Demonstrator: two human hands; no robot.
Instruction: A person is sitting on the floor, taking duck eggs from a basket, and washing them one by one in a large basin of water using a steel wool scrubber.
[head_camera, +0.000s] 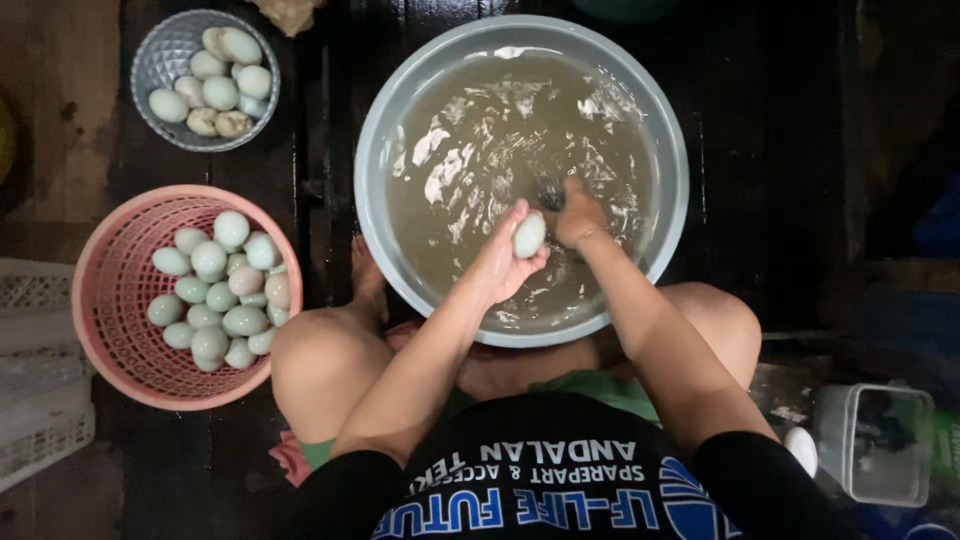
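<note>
My left hand (505, 262) holds a pale green egg (529, 236) over a large grey basin (372, 150) of murky water. Right beside the egg, my right hand (578, 215) is closed on something dark that dips into the water; I cannot make out what it is. I am crouched with my knees on either side of the basin's near rim.
A pink plastic basket (110, 280) with several pale green eggs sits on the dark floor at left. Behind it stands a smaller grey basket (160, 50) with several eggs. A clear plastic box (880, 440) and a white egg (800, 447) lie at lower right. White crates (35, 400) stand at far left.
</note>
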